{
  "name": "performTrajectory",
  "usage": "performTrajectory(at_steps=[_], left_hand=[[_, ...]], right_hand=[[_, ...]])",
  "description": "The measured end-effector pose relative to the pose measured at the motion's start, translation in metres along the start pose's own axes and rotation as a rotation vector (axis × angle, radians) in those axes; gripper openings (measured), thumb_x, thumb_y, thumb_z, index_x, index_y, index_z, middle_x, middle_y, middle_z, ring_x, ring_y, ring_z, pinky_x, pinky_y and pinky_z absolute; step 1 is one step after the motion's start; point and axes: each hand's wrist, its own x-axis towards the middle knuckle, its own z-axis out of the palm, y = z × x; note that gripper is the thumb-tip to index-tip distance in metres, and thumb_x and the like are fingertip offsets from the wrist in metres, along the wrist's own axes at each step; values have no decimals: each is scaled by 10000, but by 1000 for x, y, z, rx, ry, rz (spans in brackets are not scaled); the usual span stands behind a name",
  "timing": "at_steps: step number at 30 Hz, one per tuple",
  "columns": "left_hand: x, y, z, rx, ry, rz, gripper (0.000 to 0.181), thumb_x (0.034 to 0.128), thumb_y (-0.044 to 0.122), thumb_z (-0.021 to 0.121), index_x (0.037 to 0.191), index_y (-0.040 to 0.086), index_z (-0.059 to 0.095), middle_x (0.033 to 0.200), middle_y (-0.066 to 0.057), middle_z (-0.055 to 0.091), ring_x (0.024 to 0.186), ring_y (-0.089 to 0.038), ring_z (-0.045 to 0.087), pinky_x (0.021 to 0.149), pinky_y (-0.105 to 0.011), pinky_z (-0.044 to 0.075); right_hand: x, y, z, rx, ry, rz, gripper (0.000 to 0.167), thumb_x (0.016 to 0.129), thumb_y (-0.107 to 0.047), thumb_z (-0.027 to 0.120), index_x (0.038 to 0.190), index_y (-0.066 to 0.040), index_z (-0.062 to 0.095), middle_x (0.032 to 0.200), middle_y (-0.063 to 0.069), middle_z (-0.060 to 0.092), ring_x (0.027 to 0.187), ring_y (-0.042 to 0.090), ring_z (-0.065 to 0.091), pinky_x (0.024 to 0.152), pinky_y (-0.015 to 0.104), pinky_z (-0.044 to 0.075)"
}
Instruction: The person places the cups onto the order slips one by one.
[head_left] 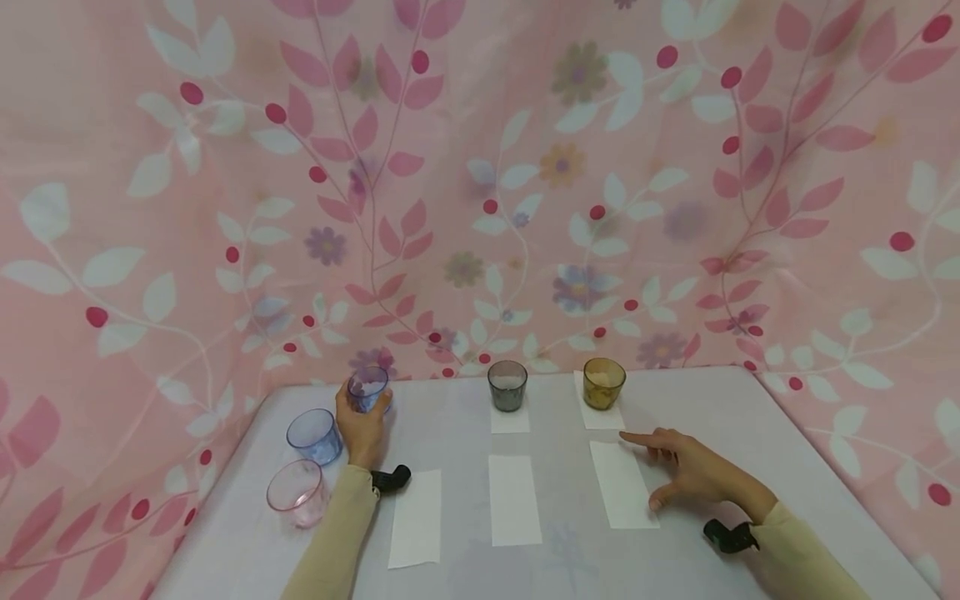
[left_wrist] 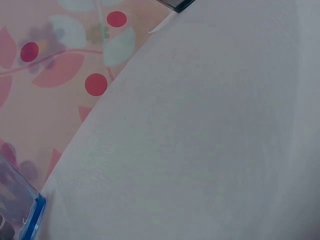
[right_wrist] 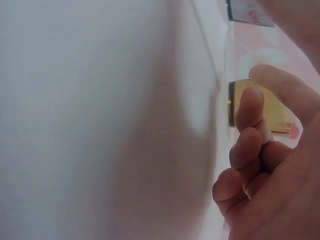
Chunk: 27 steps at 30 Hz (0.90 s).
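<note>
In the head view my left hand (head_left: 362, 429) grips a blue glass (head_left: 368, 385) near the table's back edge, thumb on one side and fingers on the other. Whether its base touches the table cannot be told. Just left of that wrist stand a lighter blue glass (head_left: 315, 437) and a clear pink glass (head_left: 298, 493). My right hand (head_left: 693, 471) hovers over the right front paper strip (head_left: 621, 487), index finger extended, other fingers loosely bent, holding nothing. Nearest beyond it is an amber glass (head_left: 603, 385). A grey glass (head_left: 507, 387) stands at the back middle.
The grey and amber glasses stand on white paper pieces. Two more strips, a left one (head_left: 416, 518) and a middle one (head_left: 514, 500), lie on the white tabletop (head_left: 465, 433). A pink floral curtain (head_left: 480, 167) hangs behind and along the sides.
</note>
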Motion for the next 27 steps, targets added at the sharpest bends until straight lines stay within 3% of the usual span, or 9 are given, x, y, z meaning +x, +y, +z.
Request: performTrajectory(at_steps=[5, 12, 27], left_hand=[[1, -2, 0, -17, -12, -4, 772, 843, -7, 854, 1512, -63, 473, 1523, -306, 538, 1464, -414, 477, 1263, -523, 340], [0, -1, 2, -14, -21, -47, 798, 869, 31, 855, 1552, -26, 446, 1583, -265, 499, 1511, -391, 440, 1291, -503, 319], [-3, 5, 3, -66, -62, -72, 800, 851, -23, 855, 1539, -61, 450, 1542, -316, 520, 1495, -422, 456, 1287, -513, 325]], right_hand=[[-5, 8, 6, 29, -27, 40, 962, 693, -382, 966, 1525, -92, 579, 965, 2, 508, 868, 135, 452, 691, 239, 367], [-6, 13, 7, 60, -23, 15, 943, 712, -345, 961, 1526, -72, 572, 961, -2, 494, 845, 159, 443, 661, 242, 364], [-6, 15, 7, 18, -63, 62, 913, 756, -417, 936, 1528, -91, 575, 978, -14, 483, 893, 85, 423, 712, 245, 333]])
